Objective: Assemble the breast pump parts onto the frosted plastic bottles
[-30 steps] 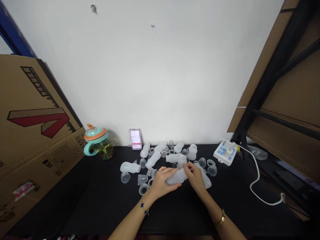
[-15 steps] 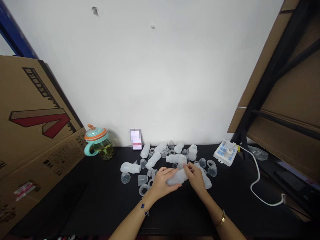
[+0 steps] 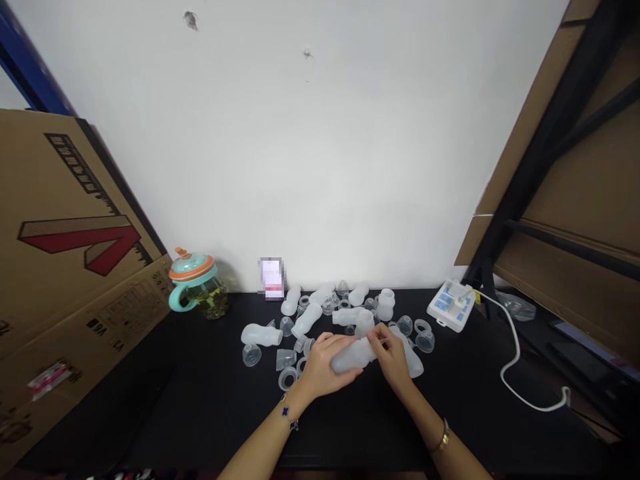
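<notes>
A large cardboard box (image 3: 65, 253) is leaned to the left of the teal-lidded jug (image 3: 196, 283), and both are carried by the black worktop (image 3: 200, 400). To the right of the jug a heap of translucent bottles, rings and caps (image 3: 320, 310) is spread, with a white power strip (image 3: 451, 305) farther right still. One translucent bottle (image 3: 350, 357) is held on its side at the near edge of that heap, right of the jug and nearer the person. Its body is wrapped by the left hand (image 3: 323, 370); its neck is pinched by the closed fingertips of the right hand (image 3: 393, 357). Whether a small part is also pinched there cannot be told. The bottle is judged light, soft and somewhat slippery, so it is best gripped round the body and worked at the stiffer neck. Against the earlier frames, hardly anything is changed: the same grip is kept and the bottle is only slightly shifted.
</notes>
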The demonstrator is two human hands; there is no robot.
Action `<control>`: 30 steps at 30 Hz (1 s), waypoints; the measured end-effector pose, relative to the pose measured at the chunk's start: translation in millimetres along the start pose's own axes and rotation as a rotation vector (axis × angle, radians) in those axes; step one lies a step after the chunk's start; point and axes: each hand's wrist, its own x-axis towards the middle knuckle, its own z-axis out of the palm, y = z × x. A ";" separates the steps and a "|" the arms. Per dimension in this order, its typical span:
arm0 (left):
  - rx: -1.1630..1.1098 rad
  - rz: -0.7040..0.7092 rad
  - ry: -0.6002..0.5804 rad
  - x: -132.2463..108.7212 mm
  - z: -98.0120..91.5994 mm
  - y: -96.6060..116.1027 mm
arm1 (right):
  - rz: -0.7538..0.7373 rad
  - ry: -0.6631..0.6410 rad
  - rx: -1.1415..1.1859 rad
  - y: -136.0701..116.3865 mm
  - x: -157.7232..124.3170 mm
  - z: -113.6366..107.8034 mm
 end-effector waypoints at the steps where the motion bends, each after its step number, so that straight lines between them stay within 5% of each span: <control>1: -0.012 0.007 0.000 0.3 -0.7 0.4 | -0.013 -0.004 0.004 0.5 -0.3 -0.4; 30: -0.009 0.064 -0.008 -2.1 2.1 -1.6 | -0.053 0.017 -0.041 -0.2 0.0 -1.5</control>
